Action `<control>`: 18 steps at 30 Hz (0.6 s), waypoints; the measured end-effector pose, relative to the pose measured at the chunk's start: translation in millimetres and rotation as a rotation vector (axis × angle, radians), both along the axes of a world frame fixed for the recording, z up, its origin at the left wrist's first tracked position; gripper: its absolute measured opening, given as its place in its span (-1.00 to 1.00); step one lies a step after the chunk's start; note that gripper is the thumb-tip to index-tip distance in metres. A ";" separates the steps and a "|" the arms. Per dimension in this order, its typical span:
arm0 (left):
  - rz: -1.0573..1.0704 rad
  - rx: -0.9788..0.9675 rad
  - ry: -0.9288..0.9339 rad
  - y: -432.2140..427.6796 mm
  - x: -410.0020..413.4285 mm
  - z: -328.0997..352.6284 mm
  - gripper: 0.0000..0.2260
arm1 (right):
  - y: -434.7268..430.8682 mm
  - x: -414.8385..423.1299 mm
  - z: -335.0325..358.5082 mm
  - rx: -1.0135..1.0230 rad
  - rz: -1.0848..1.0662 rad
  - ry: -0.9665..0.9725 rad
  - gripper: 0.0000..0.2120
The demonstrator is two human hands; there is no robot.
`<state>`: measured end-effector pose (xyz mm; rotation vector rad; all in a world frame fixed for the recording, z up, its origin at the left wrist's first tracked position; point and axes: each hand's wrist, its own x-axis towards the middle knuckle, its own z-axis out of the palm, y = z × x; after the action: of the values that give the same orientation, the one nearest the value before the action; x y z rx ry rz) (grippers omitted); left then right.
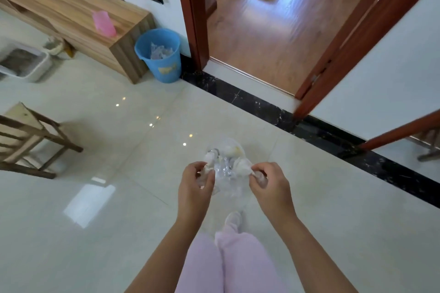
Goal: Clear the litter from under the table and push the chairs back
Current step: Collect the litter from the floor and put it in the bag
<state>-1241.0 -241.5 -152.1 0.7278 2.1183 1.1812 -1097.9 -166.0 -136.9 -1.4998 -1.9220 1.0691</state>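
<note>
A clear plastic bag (226, 162) holding crumpled white litter hangs in front of me over the pale tiled floor. My left hand (196, 183) pinches its left edge and my right hand (269, 184) pinches its right edge, both closed on the plastic. A blue waste bin (160, 59) with crumpled litter inside stands far ahead to the left, against the wall beside a wooden cabinet. A wooden chair (28, 140) stands at the left edge, only partly in view.
The wooden cabinet (71, 14) carries a pink cup (104, 23). A white box (26, 64) sits on the floor at far left. An open doorway (273, 31) with red-brown frame lies ahead. A black floor border (309, 123) runs diagonally. A chair leg (428, 150) shows at right.
</note>
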 end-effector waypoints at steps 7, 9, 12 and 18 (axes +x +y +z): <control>0.088 -0.134 -0.033 73.2 -41.0 -82.6 -0.80 | 89.8 -44.1 -75.9 -0.096 -0.033 -0.035 -0.86; 0.083 -0.147 -0.040 92.1 -51.4 -110.2 -0.80 | 110.1 -56.1 -102.9 -0.115 -0.062 -0.027 -0.86; 0.042 -0.198 -0.057 116.7 -63.3 -153.4 -0.79 | 132.7 -70.7 -148.6 -0.207 -0.117 -0.033 -0.87; -0.026 -0.266 -0.070 151.7 -81.8 -239.0 -0.86 | 155.3 -85.2 -248.8 -0.382 -0.222 -0.072 -0.84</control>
<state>-1322.8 -89.8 -391.1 0.5826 2.1460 0.8748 -1183.1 -10.7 -385.7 -1.9286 -1.6081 1.3460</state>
